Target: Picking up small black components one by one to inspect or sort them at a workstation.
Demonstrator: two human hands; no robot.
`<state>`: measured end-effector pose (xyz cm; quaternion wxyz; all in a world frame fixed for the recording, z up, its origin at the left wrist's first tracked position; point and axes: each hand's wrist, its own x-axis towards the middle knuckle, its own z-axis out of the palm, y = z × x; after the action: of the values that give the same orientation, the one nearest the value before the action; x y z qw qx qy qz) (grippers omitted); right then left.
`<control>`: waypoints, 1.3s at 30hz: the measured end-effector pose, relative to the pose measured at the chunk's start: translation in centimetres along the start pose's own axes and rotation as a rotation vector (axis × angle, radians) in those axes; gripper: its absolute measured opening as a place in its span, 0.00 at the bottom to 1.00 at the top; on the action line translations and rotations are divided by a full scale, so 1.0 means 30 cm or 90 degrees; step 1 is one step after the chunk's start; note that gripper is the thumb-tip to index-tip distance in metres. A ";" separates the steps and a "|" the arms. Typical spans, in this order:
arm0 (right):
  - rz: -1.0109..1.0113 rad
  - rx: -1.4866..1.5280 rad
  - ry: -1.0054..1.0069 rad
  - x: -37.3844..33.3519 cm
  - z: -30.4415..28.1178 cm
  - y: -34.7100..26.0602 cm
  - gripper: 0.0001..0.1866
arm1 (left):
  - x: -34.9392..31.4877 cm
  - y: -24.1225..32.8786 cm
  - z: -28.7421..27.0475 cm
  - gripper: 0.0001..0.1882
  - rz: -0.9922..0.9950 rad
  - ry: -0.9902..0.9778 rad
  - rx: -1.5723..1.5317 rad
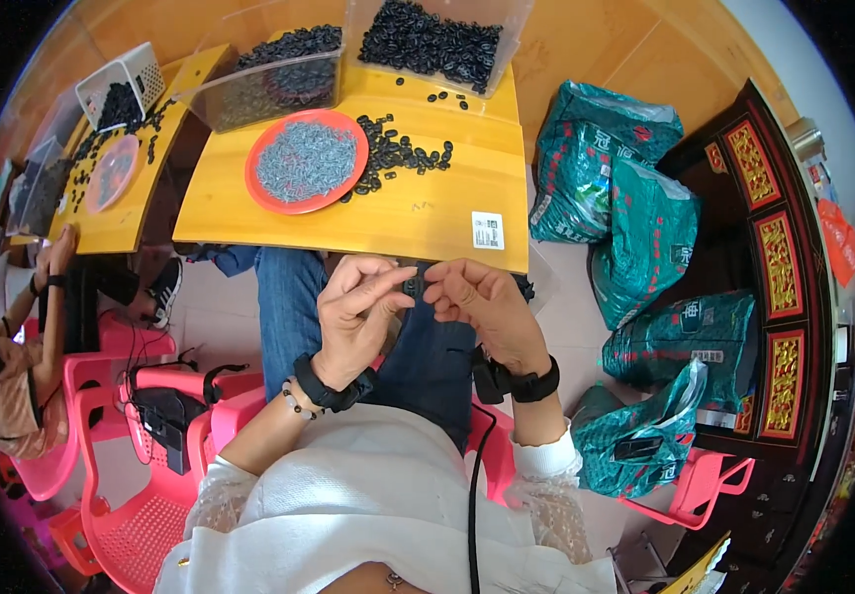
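My left hand (358, 309) and my right hand (492, 312) are raised over my lap, just off the table's near edge, with their fingertips nearly meeting. Thumb and fingers are pinched together on both. A small dark bit shows between the fingertips, but its kind is too small to tell. Beyond them, a red round plate (356, 190) on the yellow table (299, 235) carries a heap of small grey screw-like pieces (306, 161). Small black oval pieces (403, 153) lie scattered to the plate's right.
Behind the plate stand two clear bins (269, 104) (487, 74) of black pieces. A white label (488, 230) lies near the table's right corner. Green sacks (645, 218) line the floor at right. At left, another person (22, 396) sits by a second table (121, 233); a pink chair (141, 505) is nearby.
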<state>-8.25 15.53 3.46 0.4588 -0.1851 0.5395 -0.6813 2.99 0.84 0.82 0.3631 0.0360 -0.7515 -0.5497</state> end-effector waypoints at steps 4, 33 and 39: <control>-0.029 -0.085 0.034 0.029 0.057 -0.019 0.14 | 0.018 -0.007 -0.023 0.16 0.011 0.027 0.007; -0.103 0.222 -0.089 0.908 0.339 -0.440 0.34 | 0.005 -0.227 -0.169 0.13 -0.334 0.201 -0.278; -0.060 0.172 -0.188 0.628 0.330 -0.409 0.26 | 0.006 -0.237 -0.180 0.13 -0.344 0.173 -0.277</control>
<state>-15.69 -5.65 13.45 0.5212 -0.2449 0.3609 -0.7335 3.56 -6.36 -4.45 0.3006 0.2281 -0.5252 -0.7627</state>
